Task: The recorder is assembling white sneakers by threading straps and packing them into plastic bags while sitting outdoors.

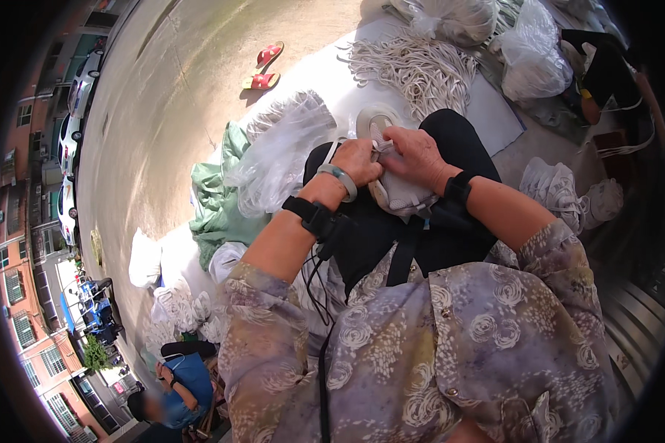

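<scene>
A white sneaker [397, 193] rests on my lap between my knees, its toe pointing away from me. Over its lacing area my two hands meet. My left hand [358, 162] has its fingers pinched together on a white shoelace [335, 151], part of which sticks out beside the wrist. From the other side my right hand [415, 156] presses thumb and fingers together at the lace holes, also on the lace. The exact spot where the lace passes through is hidden by the fingers.
A heap of white shoelaces [421, 70] lies ahead. Clear plastic bags [288, 148] and green cloth [218, 192] are at left, more white sneakers [558, 192] at right. Red slippers [262, 81] lie on the ground. Another person [177, 395] sits at lower left.
</scene>
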The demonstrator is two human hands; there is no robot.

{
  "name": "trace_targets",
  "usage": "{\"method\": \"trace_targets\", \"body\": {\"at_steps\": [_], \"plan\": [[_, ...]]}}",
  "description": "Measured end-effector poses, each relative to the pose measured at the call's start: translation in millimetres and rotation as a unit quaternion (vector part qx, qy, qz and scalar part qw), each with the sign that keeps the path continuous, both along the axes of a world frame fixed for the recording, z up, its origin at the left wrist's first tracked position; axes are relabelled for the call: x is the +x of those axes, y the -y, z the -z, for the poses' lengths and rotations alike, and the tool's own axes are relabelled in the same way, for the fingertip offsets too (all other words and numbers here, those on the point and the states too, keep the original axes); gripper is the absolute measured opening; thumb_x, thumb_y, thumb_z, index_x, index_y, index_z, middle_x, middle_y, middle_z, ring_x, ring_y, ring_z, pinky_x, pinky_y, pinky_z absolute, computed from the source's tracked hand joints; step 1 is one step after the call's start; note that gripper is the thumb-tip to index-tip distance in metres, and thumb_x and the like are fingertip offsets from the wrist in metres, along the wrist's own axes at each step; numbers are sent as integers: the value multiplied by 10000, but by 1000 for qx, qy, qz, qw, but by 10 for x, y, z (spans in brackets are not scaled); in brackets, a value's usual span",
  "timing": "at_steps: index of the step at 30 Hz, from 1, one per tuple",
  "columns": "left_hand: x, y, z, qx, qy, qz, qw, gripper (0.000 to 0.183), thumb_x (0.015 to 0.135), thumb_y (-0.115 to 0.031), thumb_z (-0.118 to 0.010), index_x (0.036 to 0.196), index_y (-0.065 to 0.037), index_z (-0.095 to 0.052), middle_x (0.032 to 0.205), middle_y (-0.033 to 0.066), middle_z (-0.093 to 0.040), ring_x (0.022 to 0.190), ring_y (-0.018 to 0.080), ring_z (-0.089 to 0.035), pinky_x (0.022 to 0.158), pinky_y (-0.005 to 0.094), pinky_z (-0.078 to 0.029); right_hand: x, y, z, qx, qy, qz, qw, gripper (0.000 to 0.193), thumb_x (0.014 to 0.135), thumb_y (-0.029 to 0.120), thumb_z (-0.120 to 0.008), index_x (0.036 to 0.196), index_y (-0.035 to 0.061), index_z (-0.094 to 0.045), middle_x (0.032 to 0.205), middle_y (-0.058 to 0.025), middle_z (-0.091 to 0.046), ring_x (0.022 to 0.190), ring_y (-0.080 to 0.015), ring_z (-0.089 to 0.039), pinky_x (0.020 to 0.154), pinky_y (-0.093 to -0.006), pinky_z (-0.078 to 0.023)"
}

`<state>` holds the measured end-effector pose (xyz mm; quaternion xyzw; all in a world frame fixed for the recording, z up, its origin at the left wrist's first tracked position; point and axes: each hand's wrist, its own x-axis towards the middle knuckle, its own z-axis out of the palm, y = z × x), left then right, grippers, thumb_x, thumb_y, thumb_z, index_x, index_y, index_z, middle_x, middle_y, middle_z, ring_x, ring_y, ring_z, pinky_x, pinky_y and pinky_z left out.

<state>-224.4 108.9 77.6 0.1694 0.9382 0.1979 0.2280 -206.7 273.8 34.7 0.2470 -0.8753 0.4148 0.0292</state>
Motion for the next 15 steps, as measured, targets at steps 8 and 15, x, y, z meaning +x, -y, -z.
{"method": "trace_targets", "body": {"at_steps": [8,15], "plan": [[31,56,117,38,-69,-19,997,216,646,-173,-541,794,-19,-571,754,214,-589,751,384,-564,675,423,-453,-45,-25,31,53,-150,-96,983,115,736,137,-575,845,114,-547,749,-47,-533,744,-259,-562,662,-378,-419],[124,-1,152,6,-106,-23,994,222,640,-160,-530,796,-3,-552,748,230,-579,763,394,-556,683,442,-443,66,-18,-64,24,-48,-10,999,174,734,198,-594,857,90,-536,790,-91,-576,744,-299,-579,636,-382,-455]]}}
